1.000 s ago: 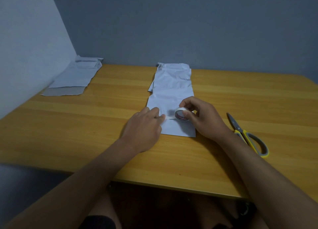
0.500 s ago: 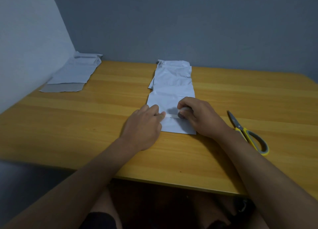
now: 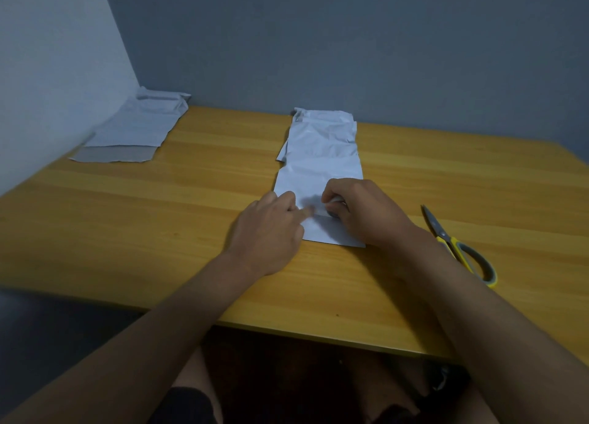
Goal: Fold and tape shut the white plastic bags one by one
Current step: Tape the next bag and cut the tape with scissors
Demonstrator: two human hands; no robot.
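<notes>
The wide yellow-brown wooden bench (image 3: 446,181) is seen running from the pale left wall to the right edge of the view, its back edge set against the grey wall and its near edge crossing above the person's lap. A long white plastic bag (image 3: 322,162), folded into a narrow strip, is laid flat at the bench's middle, its crumpled far end reaching almost to the back edge and its near end stopping short of the front edge. Whether anything is held inside it cannot be told. A second stack of white plastic bags (image 3: 137,130) with a grey flap is laid in the far left corner, touching the left wall and well apart from the strip.

Bare wood is left open between the two bags, along the whole front edge, and over the far right part of the bench.

The left hand (image 3: 267,232) is rested at the strip's left edge, with an extended finger pressed onto the bag near a blurred patch. The right hand (image 3: 366,213) is curled over the strip's right side, its grip closed round a small roll of tape (image 3: 334,205) that is mostly hidden beneath the fingers. Grey-bladed scissors with yellow and grey handles (image 3: 459,248) are laid closed just right of the right wrist, blades pointed away.
</notes>
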